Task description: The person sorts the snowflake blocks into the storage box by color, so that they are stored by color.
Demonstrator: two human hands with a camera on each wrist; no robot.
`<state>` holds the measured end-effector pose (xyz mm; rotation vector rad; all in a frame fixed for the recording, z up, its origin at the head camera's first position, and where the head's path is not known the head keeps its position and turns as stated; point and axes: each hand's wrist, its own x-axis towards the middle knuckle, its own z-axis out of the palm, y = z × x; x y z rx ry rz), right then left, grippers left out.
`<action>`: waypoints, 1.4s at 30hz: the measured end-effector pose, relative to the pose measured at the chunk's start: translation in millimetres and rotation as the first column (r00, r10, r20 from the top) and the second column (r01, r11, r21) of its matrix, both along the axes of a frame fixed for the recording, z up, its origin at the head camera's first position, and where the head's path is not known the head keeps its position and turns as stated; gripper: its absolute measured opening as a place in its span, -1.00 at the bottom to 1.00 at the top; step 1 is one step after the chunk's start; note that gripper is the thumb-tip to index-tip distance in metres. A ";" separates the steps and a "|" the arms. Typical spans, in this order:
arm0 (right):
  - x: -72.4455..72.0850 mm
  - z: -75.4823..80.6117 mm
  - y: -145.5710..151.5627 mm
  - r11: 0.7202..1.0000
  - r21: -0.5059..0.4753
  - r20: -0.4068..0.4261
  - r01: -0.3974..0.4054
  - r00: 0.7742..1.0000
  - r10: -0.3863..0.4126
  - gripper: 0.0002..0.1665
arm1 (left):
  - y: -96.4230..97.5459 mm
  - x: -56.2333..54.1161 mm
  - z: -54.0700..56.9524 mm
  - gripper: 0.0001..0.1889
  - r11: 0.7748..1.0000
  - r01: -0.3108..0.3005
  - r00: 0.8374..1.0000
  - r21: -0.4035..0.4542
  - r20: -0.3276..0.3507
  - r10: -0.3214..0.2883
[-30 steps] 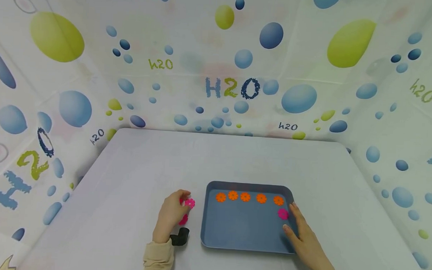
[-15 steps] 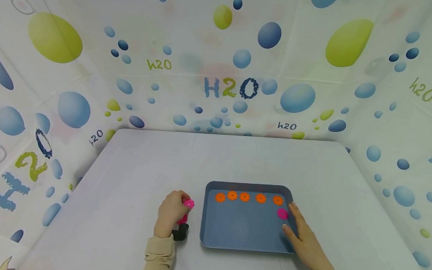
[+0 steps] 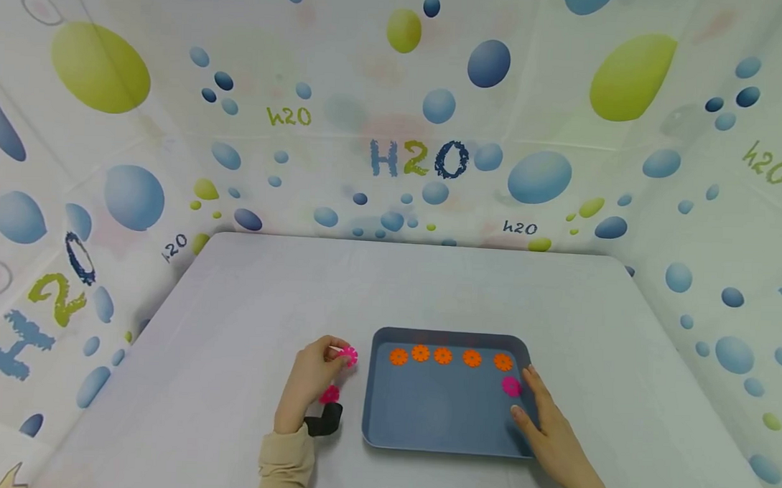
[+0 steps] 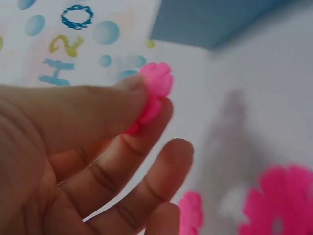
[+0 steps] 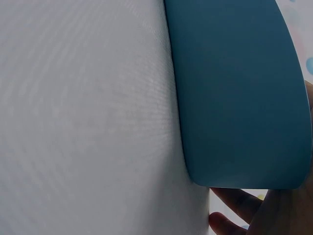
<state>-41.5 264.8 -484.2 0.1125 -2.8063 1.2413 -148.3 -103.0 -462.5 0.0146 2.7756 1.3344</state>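
In the lower middle, the left hand (image 3: 309, 376) pinches a pink flower (image 3: 351, 355) beside the tray (image 3: 424, 417), the loosely spread right hand (image 3: 554, 435) is at its right side, so this looks like fetching, and next needs careful carrying over.

Tray (image 5: 239, 98) cut off in wrist views, held pink flower (image 4: 159, 81) pt. hidden by L hand (image 3: 309, 377)

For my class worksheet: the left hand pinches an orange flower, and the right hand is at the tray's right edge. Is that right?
The colour is wrong: the left hand pinches a pink flower, as the left wrist view shows. The rest stands.
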 end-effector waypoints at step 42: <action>0.1 -2.4 4.0 1.000 -0.010 -0.022 -0.006 1.000 0.006 -0.24 | 172.6 -10.5 13.8 -0.72 0.945 0.262 0.963 0.196 0.003 -0.268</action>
